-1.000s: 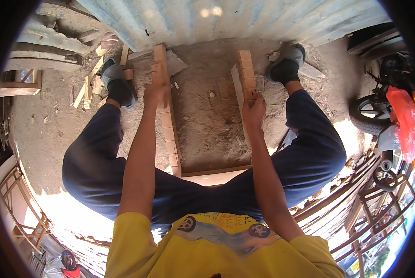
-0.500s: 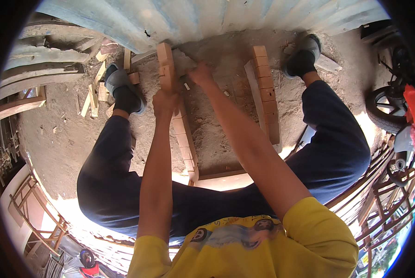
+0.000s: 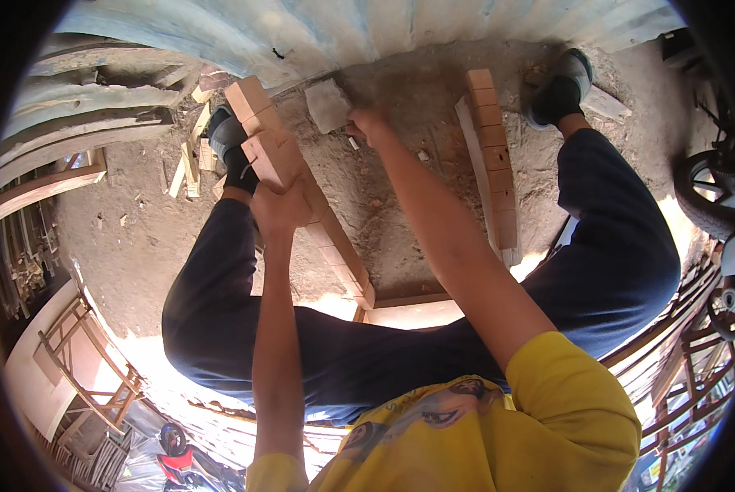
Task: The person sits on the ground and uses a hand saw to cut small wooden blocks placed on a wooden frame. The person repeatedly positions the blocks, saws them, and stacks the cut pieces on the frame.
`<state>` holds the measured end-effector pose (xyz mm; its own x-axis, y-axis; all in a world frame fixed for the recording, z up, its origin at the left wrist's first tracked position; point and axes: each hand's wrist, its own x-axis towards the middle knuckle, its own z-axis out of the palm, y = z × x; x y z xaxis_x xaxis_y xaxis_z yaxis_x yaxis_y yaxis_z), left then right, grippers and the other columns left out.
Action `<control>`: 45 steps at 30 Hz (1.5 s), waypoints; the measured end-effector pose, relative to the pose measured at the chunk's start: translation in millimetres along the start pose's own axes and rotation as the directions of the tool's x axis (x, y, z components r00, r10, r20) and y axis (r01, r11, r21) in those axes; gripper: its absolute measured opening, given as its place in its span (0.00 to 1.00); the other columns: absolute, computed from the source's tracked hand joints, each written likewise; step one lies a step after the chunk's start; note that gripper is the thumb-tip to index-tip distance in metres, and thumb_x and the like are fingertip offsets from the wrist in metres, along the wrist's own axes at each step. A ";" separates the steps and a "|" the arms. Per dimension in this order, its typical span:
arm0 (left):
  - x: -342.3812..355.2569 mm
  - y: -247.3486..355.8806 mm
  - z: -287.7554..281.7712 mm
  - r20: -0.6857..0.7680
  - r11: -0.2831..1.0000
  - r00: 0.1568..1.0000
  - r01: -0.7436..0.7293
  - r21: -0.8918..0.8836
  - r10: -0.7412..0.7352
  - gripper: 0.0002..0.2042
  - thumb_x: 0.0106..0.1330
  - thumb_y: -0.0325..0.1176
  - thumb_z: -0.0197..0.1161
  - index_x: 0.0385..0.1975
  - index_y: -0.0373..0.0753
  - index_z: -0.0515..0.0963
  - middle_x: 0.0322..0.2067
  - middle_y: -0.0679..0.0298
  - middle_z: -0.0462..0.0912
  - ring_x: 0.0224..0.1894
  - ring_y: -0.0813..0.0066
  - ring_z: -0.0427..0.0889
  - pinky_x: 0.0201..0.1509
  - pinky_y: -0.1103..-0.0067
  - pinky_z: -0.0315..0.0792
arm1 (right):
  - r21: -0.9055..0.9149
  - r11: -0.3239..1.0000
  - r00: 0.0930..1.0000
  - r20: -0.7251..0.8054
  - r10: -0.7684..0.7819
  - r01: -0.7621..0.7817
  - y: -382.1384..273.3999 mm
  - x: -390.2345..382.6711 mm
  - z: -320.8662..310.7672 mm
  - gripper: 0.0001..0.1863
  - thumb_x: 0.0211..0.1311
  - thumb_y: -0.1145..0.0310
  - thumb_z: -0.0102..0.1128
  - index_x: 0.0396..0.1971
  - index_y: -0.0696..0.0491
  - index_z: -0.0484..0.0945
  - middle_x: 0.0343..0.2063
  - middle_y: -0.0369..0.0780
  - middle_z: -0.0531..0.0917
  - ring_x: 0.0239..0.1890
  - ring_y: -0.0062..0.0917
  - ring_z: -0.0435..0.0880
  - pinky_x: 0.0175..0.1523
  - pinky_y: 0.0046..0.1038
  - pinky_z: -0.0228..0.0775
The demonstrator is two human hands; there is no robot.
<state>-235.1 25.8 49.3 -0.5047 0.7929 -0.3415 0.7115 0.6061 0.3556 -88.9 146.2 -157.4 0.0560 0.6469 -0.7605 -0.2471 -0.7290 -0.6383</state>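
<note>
My left hand (image 3: 281, 207) is closed around a reddish-brown, brick-shaped block (image 3: 272, 159). This block lies over a long row of similar blocks (image 3: 334, 246) that slants from the upper left toward my lap. My right hand (image 3: 370, 127) is closed to the right of that row, next to a tool with a broad, squarish grey blade (image 3: 328, 105). Its handle is hidden in my fingers, and the blade is tilted above the dirt. A second row of blocks (image 3: 495, 156) stands farther right, alongside a thin plank (image 3: 475, 168).
Pale wood scraps (image 3: 188, 168) lie by my left shoe (image 3: 226, 131). A corrugated metal sheet (image 3: 367, 29) borders the far side. Stacked boards (image 3: 80, 135) stand at left, and a motorcycle wheel (image 3: 703, 193) at right. My legs straddle both rows on the dirt floor (image 3: 392, 213).
The view has shifted, and the left row now slants more. My left hand has moved left and nearer with its block. The grey blade shows more fully beside my right hand.
</note>
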 end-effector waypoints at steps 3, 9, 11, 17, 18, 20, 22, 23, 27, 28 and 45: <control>-9.8 -4.4 -5.8 -0.049 1.000 0.999 -0.015 -0.018 0.014 0.25 0.44 0.48 0.72 0.24 0.28 0.75 0.27 0.47 0.81 0.32 0.53 0.83 0.40 0.67 0.75 | 0.103 0.995 1.000 -0.018 0.012 -0.010 -6.1 -11.6 -0.6 0.12 0.55 0.69 0.61 0.34 0.62 0.74 0.32 0.44 0.79 0.28 0.29 0.83 0.30 0.25 0.81; -31.0 13.3 -16.3 -0.056 0.996 0.998 -0.013 -0.091 0.008 0.22 0.44 0.45 0.71 0.21 0.29 0.73 0.23 0.49 0.80 0.29 0.56 0.82 0.39 0.70 0.74 | -0.088 0.995 0.995 0.081 0.061 -0.054 -7.7 -12.7 -12.9 0.10 0.56 0.71 0.59 0.33 0.64 0.75 0.31 0.44 0.80 0.28 0.26 0.82 0.27 0.28 0.80; -34.9 11.0 -17.9 -0.063 0.995 0.998 -0.008 -0.101 0.001 0.22 0.44 0.44 0.71 0.22 0.28 0.73 0.23 0.48 0.80 0.29 0.55 0.83 0.40 0.69 0.74 | -0.174 0.984 1.000 0.000 -0.030 0.030 3.8 -24.4 -3.0 0.09 0.56 0.72 0.59 0.29 0.65 0.76 0.27 0.43 0.80 0.25 0.26 0.82 0.24 0.28 0.77; -38.5 28.2 -14.9 -0.036 0.994 0.997 -0.066 -0.084 0.063 0.23 0.46 0.45 0.71 0.25 0.28 0.74 0.27 0.45 0.81 0.34 0.50 0.83 0.42 0.68 0.75 | -0.593 0.691 0.819 -0.090 -0.567 0.414 121.4 16.1 -45.4 0.13 0.53 0.74 0.60 0.14 0.65 0.76 0.12 0.43 0.78 0.15 0.26 0.79 0.20 0.29 0.72; -36.3 25.7 -14.0 -0.037 0.995 0.998 -0.061 -0.076 0.058 0.23 0.46 0.46 0.71 0.26 0.28 0.74 0.28 0.44 0.81 0.35 0.49 0.83 0.43 0.68 0.75 | -0.611 0.658 0.791 -0.083 -0.606 0.440 134.1 10.7 -49.9 0.14 0.53 0.73 0.60 0.12 0.65 0.76 0.11 0.44 0.78 0.14 0.26 0.79 0.20 0.29 0.72; -31.6 8.6 -16.1 -0.082 0.998 0.996 -0.048 -0.037 0.045 0.24 0.46 0.46 0.71 0.27 0.27 0.74 0.28 0.44 0.81 0.35 0.49 0.83 0.43 0.67 0.75 | -0.630 0.588 0.761 0.007 -0.649 0.507 143.1 -31.2 -46.5 0.15 0.52 0.72 0.61 0.10 0.65 0.76 0.10 0.45 0.77 0.13 0.26 0.78 0.21 0.30 0.71; -30.0 -6.2 -19.3 -0.106 0.999 0.994 -0.033 -0.024 0.030 0.24 0.46 0.46 0.71 0.28 0.27 0.75 0.29 0.44 0.82 0.35 0.49 0.83 0.44 0.67 0.75 | -0.616 0.565 0.773 0.116 -0.624 0.549 130.2 -88.9 -47.7 0.15 0.52 0.71 0.61 0.11 0.65 0.76 0.10 0.46 0.77 0.14 0.27 0.79 0.23 0.32 0.71; -30.2 -8.7 -20.6 -0.107 0.999 0.994 -0.032 -0.030 0.029 0.24 0.46 0.46 0.71 0.28 0.27 0.75 0.29 0.45 0.82 0.35 0.49 0.83 0.44 0.67 0.75 | -0.600 0.576 0.788 0.156 -0.596 0.555 121.0 -112.2 -51.2 0.15 0.52 0.70 0.60 0.12 0.65 0.76 0.10 0.47 0.77 0.15 0.29 0.79 0.24 0.33 0.71; -28.2 -4.1 -11.6 -0.087 0.990 0.993 -0.091 -0.110 0.081 0.23 0.46 0.45 0.71 0.28 0.28 0.76 0.29 0.45 0.82 0.35 0.50 0.83 0.44 0.68 0.75 | -0.751 0.559 0.912 0.139 -0.385 0.351 125.7 -140.2 -72.9 0.14 0.52 0.68 0.60 0.18 0.65 0.79 0.15 0.51 0.79 0.23 0.42 0.82 0.32 0.39 0.73; -31.1 -0.5 -12.0 -0.081 0.988 0.993 -0.095 -0.120 0.085 0.23 0.46 0.45 0.70 0.28 0.28 0.76 0.28 0.45 0.82 0.35 0.51 0.83 0.44 0.68 0.75 | -0.759 0.538 0.902 0.147 -0.405 0.366 129.6 -147.6 -76.8 0.14 0.52 0.67 0.60 0.20 0.65 0.79 0.17 0.53 0.79 0.26 0.44 0.82 0.34 0.40 0.73; -19.7 -5.3 -7.3 -0.091 0.987 0.991 -0.113 -0.111 0.103 0.21 0.46 0.44 0.70 0.27 0.29 0.77 0.30 0.44 0.82 0.37 0.50 0.82 0.46 0.67 0.74 | -0.792 0.311 0.787 0.312 -0.532 0.525 140.4 -171.0 -81.9 0.12 0.53 0.69 0.57 0.23 0.65 0.77 0.25 0.57 0.79 0.34 0.50 0.80 0.40 0.44 0.71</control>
<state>-232.5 7.4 60.5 -0.4709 0.8535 -0.2229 0.7051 0.5160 0.4864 -53.9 -85.1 -126.6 -0.1266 0.9669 -0.2215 0.7191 -0.0644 -0.6919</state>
